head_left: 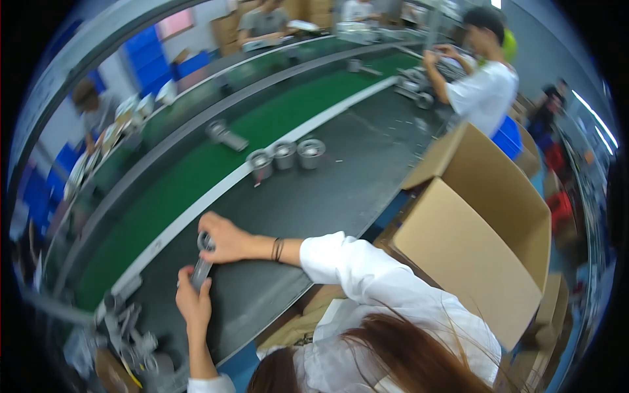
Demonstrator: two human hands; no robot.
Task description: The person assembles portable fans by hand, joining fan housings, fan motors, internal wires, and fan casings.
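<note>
Both my hands are on a grey part with a round ring-shaped head and a straight handle [200, 275], held over the near left of the dark worktop [288, 216]. My left hand [192, 300] is closed round the handle. At the other end, my right hand [225, 240] grips the ring-shaped head, fingers curled over it. Beyond my hands, three short grey cylinders with open tops stand in a row: a left one [260, 164], a middle one [284, 154] and a right one [311, 153]. Several grey parts [134, 337] lie heaped at the lower left, beside my left forearm.
A green conveyor belt [164, 190] curves past behind a pale rail, carrying a grey handled part [227, 135]. An open cardboard box [468, 255] stands at my right. At the far right a co-worker [485, 92] handles grey parts. Other people sit across the belt.
</note>
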